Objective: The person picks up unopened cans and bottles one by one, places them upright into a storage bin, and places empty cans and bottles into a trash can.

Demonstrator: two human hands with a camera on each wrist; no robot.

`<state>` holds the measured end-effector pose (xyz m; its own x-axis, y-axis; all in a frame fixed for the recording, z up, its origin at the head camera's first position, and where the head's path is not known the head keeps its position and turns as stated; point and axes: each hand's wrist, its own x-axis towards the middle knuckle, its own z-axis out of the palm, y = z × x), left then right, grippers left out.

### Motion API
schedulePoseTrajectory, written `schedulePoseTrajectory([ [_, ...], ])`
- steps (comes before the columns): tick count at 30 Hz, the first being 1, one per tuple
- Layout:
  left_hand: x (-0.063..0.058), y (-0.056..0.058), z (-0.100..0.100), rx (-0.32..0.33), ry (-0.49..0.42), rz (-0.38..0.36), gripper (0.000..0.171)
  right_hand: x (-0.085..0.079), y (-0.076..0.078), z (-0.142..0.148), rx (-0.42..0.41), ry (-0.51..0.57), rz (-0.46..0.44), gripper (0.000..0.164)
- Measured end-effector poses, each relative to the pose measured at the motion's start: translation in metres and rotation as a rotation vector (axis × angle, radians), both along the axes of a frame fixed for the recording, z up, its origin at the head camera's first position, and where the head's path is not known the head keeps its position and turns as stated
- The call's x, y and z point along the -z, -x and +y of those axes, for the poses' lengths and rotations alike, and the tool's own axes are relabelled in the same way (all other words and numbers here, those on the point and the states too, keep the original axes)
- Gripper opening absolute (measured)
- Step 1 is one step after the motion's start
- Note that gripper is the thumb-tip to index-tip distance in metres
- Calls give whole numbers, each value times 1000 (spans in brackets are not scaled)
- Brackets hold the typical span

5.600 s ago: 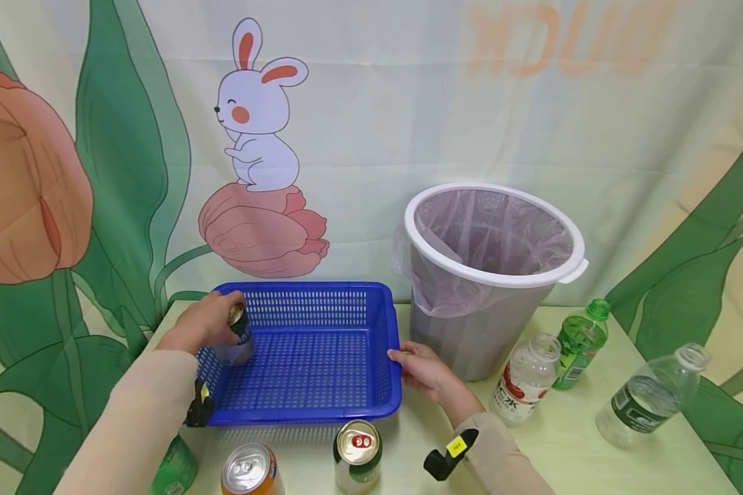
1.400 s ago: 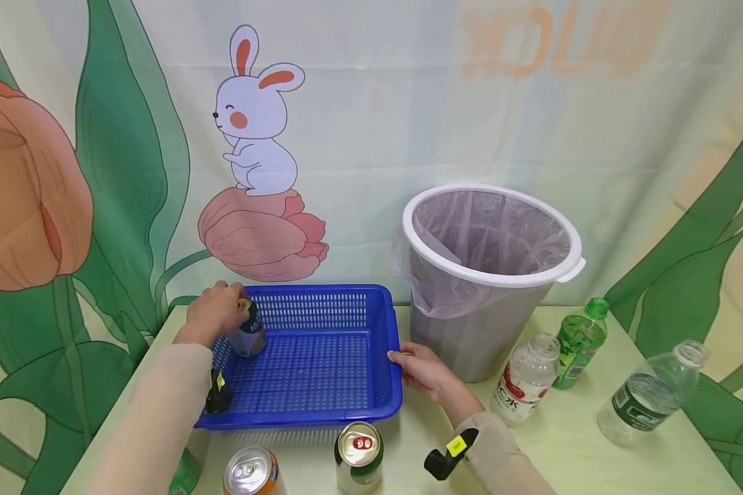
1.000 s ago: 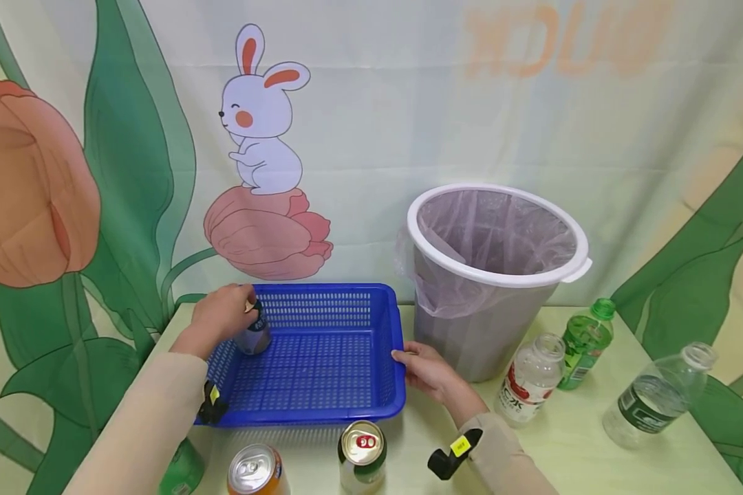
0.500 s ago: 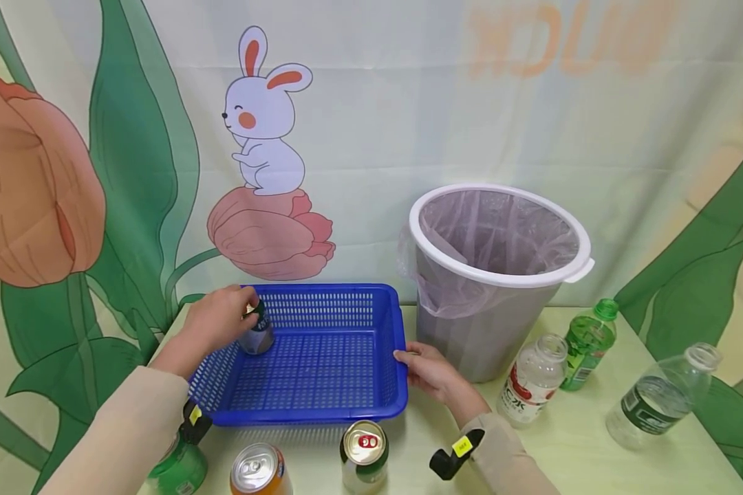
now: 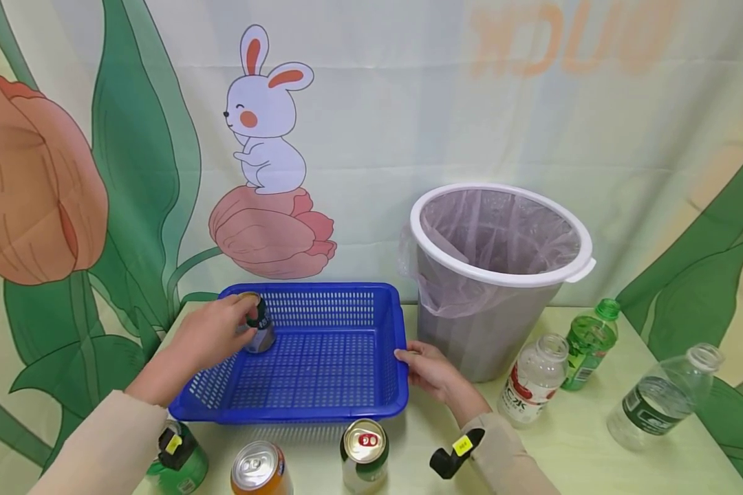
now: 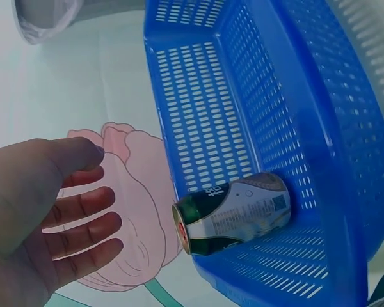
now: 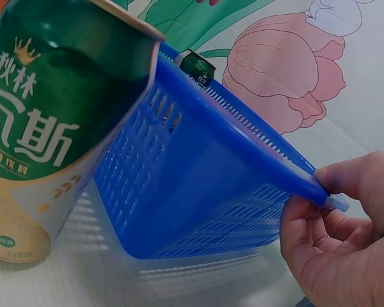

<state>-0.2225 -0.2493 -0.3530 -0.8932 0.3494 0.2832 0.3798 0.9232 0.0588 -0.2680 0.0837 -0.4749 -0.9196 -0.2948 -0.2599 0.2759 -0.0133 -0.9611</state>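
Note:
A blue plastic basket (image 5: 309,371) sits on the table, with a green and silver drink can (image 6: 237,214) standing inside its back left corner. My left hand (image 5: 213,333) is above the basket's left side. In the left wrist view the left hand (image 6: 64,211) has loosely bent fingers, holds nothing, and is apart from the can. My right hand (image 5: 433,375) grips the basket's right rim; the right wrist view shows the thumb and fingers of the right hand (image 7: 345,224) pinching that rim. Another green and gold can (image 5: 364,454) stands in front of the basket.
An orange can (image 5: 260,471) and a green bottle (image 5: 182,464) stand at the front left. A lined grey trash bin (image 5: 477,337) is right of the basket. Beyond it stand a red-labelled clear bottle (image 5: 532,378), a green-capped bottle (image 5: 591,344) and a clear bottle (image 5: 659,399).
My left hand carried the can a little right and back in the basket, then let go and drew back toward the front left. The right hand has stayed on the rim.

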Motion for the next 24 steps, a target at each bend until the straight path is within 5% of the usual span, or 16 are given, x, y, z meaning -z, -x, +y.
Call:
schedulePoseTrajectory([
  [7,3,-16,-1,-10,-4,26,16,-1,1,0,2,-20,-2,23],
  [24,19,-57,-4,-11,-7,16,32,0,1,2,10,-33,-12,19],
])
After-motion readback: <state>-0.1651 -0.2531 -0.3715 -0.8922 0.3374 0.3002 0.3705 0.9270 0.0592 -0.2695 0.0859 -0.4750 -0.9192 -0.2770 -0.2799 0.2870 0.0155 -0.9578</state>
